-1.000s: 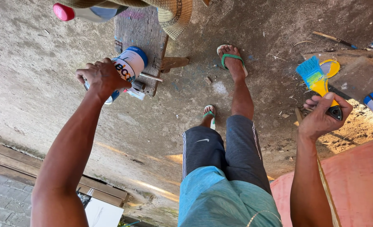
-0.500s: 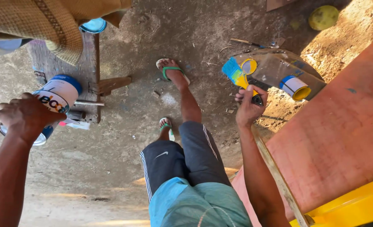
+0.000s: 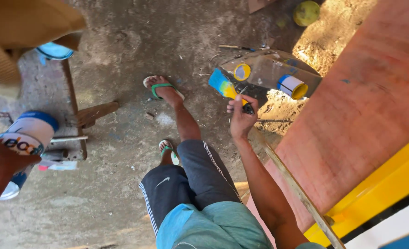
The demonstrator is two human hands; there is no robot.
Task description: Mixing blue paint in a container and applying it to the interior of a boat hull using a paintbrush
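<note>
From the head camera, looking straight down past the person's dark shorts point(image 3: 190, 184) to a dusty concrete floor point(image 3: 121, 60). At about three o'clock from the knees, the right hand point(image 3: 242, 119) is closed in a fist round the dark handle of a paintbrush point(image 3: 227, 88), bristles pointing up toward eleven o'clock and loaded with blue and yellow (held away from the body, probably so it drips on the floor rather than the clothes). At nine o'clock, at the frame's left edge, the left hand point(image 3: 1, 166) grips a white paint can point(image 3: 27, 138) with a blue rim, tilted on its side; the fingers wrap the far side, so I cannot tell how tightly. The can hangs just over a rough wooden stool point(image 3: 52, 92).

At one o'clock from the brush lie a round yellow lid point(image 3: 242, 72) and a second can point(image 3: 292, 86) with yellow inside, resting on grey cardboard point(image 3: 269, 69), near enough for dipping. A tall orange-red board point(image 3: 361, 115) with a yellow band point(image 3: 379, 193) fills the right side, leaning close by the right arm.
</note>
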